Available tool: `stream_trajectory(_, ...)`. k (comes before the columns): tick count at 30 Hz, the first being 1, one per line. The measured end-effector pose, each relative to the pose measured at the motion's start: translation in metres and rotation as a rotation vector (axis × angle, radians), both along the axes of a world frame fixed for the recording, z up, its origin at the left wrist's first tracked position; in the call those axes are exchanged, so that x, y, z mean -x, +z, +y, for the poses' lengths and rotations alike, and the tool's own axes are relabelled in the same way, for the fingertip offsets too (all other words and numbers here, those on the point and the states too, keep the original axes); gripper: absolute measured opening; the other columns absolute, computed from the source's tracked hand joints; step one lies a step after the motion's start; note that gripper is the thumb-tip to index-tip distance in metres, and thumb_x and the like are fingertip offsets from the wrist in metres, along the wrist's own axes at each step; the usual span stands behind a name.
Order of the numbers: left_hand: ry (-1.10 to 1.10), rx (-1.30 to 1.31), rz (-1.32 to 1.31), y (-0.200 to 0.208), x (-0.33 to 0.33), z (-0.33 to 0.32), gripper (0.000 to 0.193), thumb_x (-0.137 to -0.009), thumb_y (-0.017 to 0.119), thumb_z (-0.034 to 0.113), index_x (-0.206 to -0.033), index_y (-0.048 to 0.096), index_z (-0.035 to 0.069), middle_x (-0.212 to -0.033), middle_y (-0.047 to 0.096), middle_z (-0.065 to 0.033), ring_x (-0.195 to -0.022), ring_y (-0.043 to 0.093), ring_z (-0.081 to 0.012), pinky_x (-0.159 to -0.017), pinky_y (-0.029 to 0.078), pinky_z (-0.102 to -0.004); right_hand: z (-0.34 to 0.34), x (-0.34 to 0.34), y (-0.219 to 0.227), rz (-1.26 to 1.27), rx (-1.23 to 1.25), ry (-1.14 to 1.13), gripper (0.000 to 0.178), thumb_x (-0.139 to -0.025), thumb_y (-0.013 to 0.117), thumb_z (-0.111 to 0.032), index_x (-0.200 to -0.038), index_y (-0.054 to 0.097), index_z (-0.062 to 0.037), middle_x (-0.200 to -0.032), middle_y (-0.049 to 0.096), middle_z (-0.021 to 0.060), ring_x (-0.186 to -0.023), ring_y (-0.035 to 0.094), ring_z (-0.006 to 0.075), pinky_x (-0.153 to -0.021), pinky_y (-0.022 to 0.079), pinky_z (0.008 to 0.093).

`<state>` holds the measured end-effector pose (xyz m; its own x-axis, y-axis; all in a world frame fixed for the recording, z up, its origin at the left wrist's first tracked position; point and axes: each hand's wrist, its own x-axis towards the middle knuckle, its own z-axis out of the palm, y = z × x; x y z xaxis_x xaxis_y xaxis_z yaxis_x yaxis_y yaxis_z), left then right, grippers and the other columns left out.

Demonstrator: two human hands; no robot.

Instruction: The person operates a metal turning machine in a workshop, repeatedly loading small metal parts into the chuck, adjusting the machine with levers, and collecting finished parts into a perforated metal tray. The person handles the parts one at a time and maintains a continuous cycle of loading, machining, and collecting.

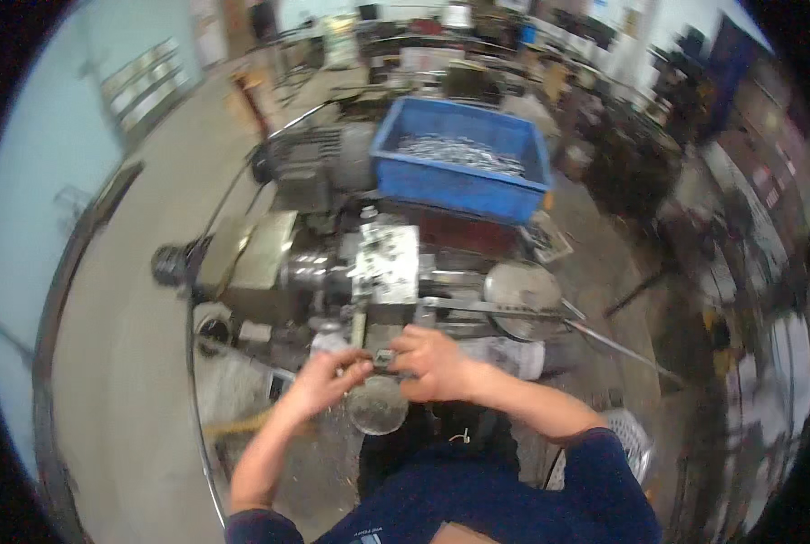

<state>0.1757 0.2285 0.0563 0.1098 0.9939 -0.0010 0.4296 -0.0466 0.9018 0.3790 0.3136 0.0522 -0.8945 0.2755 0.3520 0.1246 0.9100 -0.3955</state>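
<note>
Both hands meet at the front of a small metal lathe (332, 263). My left hand (325, 379) pinches a small dark part (380, 360) from the left. My right hand (437, 363) closes over the same part from the right, just above a round handwheel (378, 408). The grey tool block (387, 258) with metal chips on it sits right behind the hands. What exactly the small part is stays unclear in the blur.
A blue plastic bin (459, 186) full of shiny metal pieces stands behind the lathe. A round metal disc (521, 288) and a long rod (605, 340) lie to the right. Cluttered workbenches (478, 45) fill the background; concrete floor (124, 363) lies left.
</note>
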Motion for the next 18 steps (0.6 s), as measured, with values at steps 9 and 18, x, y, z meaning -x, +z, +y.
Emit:
stream_trajectory(9, 0.738, 0.139, 1.149, 0.003, 0.186, -0.166, 0.033, -0.080, 0.059, 0.032, -0.098, 0.059, 0.005, -0.067, 0.060, -0.0172, -0.064, 0.059, -0.0341, -0.059, 0.046, -0.0424, 0.107, 0.132, -0.011, -0.266, -0.251, -0.266, 0.026, -0.048, 0.061, -0.019, -0.071, 0.070, -0.0097, -0.077, 0.063, 0.0106, -0.082, 0.053, 0.0289, -0.072, 0.046, 0.0366)
stream_trajectory(18, 1.052, 0.291, 0.723, -0.081, 0.170, -0.228, 0.029, -0.074, 0.065, 0.026, -0.079, 0.053, 0.000, -0.065, 0.058, -0.0194, -0.066, 0.058, -0.0382, -0.062, 0.046, -0.0452, 0.121, 0.151, -0.023, -0.305, -0.041, -0.322, 0.020, -0.049, 0.059, -0.017, -0.063, 0.066, -0.0049, -0.074, 0.062, 0.0185, -0.088, 0.054, 0.0347, -0.078, 0.047, 0.0388)
